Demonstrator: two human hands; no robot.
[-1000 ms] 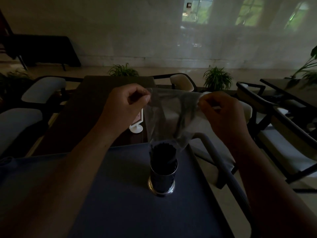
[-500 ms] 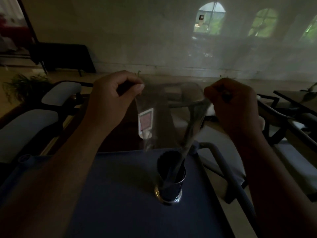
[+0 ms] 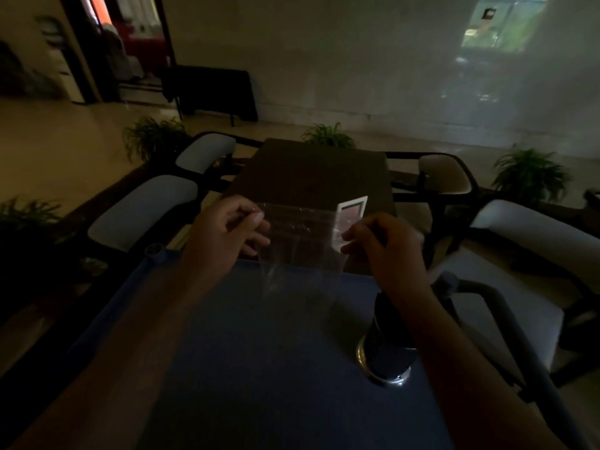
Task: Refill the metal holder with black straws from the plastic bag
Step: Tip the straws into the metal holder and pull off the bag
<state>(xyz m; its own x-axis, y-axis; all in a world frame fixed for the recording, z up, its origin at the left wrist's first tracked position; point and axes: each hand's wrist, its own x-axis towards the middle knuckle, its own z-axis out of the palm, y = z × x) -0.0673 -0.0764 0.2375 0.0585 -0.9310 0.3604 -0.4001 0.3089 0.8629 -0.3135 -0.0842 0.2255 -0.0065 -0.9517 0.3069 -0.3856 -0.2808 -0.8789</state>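
The blue desk (image 3: 259,368) carries the metal holder (image 3: 384,358) near its right edge, about midway along that edge. The holder stands upright on a bright ringed base, with the right forearm crossing in front of its upper part. Dark contents fill its mouth; in this dim light these are judged to be the black straws (image 3: 383,306), though single straws cannot be told apart.

Above the far part of the desk, both hands hold the clear plastic bag (image 3: 298,248) stretched between them. The left hand (image 3: 227,235) pinches the bag's upper left corner between thumb and forefinger. The right hand (image 3: 383,245) pinches its right edge, remaining fingers curled. The bag hangs flat and transparent and appears empty; no straws are visible inside it. It hangs to the left of the holder, not over it.

Judgement: the transfer looks complete. To finish well:
1. Keep the bag taut and check its lower corners for any remaining straw.
2. Move the bag away sideways, clear of the holder, so the film does not catch the straw tips or tip the holder.

Beyond the desk stands a dark table with a small white-framed sign (image 3: 352,219), flanked by padded chairs (image 3: 143,216).
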